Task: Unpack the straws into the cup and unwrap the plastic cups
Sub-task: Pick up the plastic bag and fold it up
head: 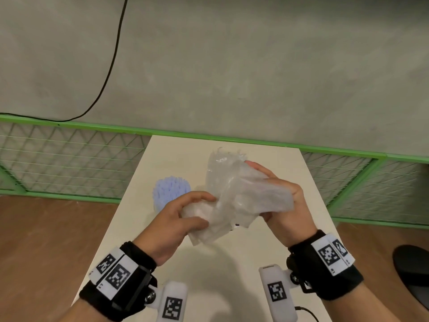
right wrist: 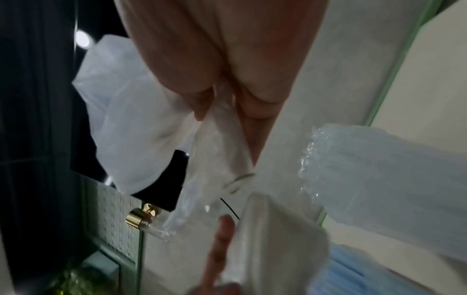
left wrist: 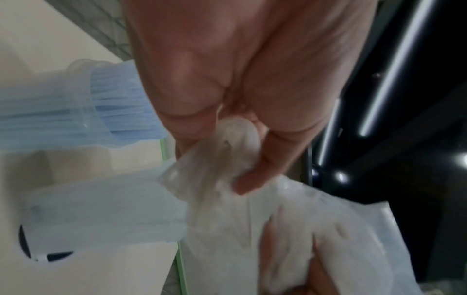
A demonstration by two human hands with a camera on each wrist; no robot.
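Above the middle of the white table (head: pixel 232 263), both hands hold a crumpled clear plastic wrapper (head: pixel 246 201). My left hand (head: pixel 206 210) pinches its lower left end between thumb and fingers (left wrist: pixel 265 163). The upper right part is gripped by my right hand (head: pixel 267 191), whose fingers (right wrist: pixel 252 111) curl round the film (right wrist: pixel 141 123). Behind the wrapper a stack of clear plastic cups (head: pixel 220 166) stands on the table, also seen in the wrist views (left wrist: pixel 101 211) (right wrist: pixel 379 179). To its left stands a clear cup full of blue straws (head: pixel 171 194) (left wrist: pixel 113 105).
A green wire fence (head: pixel 69 159) runs behind the table, below a grey wall with a black cable (head: pixel 113 59). Wooden floor (head: pixel 46 240) lies to both sides. A black round object (head: pixel 411 268) sits at the right edge.
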